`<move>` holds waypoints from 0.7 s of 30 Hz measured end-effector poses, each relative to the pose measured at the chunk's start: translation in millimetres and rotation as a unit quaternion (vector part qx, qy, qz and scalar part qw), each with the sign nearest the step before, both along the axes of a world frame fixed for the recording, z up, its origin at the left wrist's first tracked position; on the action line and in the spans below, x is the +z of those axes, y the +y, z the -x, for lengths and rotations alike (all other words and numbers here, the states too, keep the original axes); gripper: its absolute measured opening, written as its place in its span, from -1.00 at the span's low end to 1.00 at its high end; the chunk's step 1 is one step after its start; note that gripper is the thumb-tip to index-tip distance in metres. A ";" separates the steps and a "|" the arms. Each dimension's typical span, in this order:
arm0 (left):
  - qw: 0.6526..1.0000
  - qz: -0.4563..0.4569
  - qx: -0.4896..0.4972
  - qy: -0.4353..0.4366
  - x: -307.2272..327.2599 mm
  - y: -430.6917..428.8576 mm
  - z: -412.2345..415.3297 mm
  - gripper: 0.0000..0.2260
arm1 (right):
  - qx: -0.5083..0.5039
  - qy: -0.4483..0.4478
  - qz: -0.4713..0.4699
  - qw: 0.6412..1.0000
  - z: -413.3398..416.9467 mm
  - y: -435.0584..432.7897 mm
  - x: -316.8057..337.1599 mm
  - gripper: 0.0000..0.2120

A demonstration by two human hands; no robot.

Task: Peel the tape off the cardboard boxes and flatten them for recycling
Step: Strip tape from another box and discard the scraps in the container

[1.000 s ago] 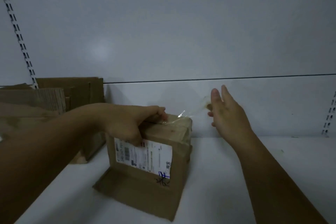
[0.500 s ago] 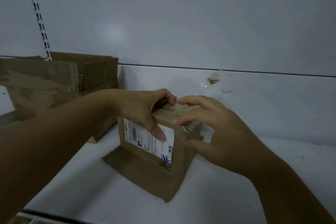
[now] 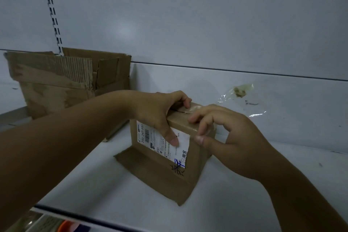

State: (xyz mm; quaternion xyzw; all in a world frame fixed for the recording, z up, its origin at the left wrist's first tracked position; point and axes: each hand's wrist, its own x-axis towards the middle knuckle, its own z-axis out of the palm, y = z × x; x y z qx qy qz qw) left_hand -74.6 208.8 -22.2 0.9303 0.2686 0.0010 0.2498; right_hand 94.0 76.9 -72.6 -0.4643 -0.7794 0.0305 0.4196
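A small cardboard box (image 3: 165, 173) stands upright at centre, a bottom flap splayed toward 7 o'clock. Its near face carries a white shipping label (image 3: 150, 137), and clear tape (image 3: 194, 108) crosses its split top seam. At 10 o'clock sits a larger cardboard box (image 3: 56, 84), open and torn. At 2 o'clock lies a peeled tape strip (image 3: 239, 91).

Small box (image 3: 160, 175), centre: plain brown cardboard is recorded, with glossy clear tape (image 3: 195, 107) along the top and a white label (image 3: 146, 135) printed with a black barcode and black text, overwritten at its 5 o'clock corner with blue pen strokes, and a black scribble on the cardboard just below. Large box (image 3: 56, 84), 10 o'clock: the same brown is noted, blotched darker, with a ribbed corrugated pattern exposed on a torn flap. Shelf (image 3: 94, 184) and back panel (image 3: 207, 24) are listed as pale grey-white, a slotted upright (image 3: 52, 15) at 11 o'clock is patterned with paired black slots, and a clear tape scrap (image 3: 241, 90) at 2 o'clock is flecked brown.
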 end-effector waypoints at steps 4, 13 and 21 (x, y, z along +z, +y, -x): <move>0.999 -0.037 -0.004 -0.007 -2.0 0.1 -0.1 -0.28 | 0.043 0.119 0.119 0.985 4.2 -1.3 1.8 -0.94; 0.988 -0.151 0.009 -0.013 -8.5 -14.7 4.3 -0.27 | 0.055 0.375 0.118 0.918 14.7 -0.5 2.8 -0.91; 0.960 -0.107 0.000 -0.259 -15.4 -50.1 1.7 -0.57 | 0.039 0.429 0.099 0.897 18.0 0.5 6.8 -0.86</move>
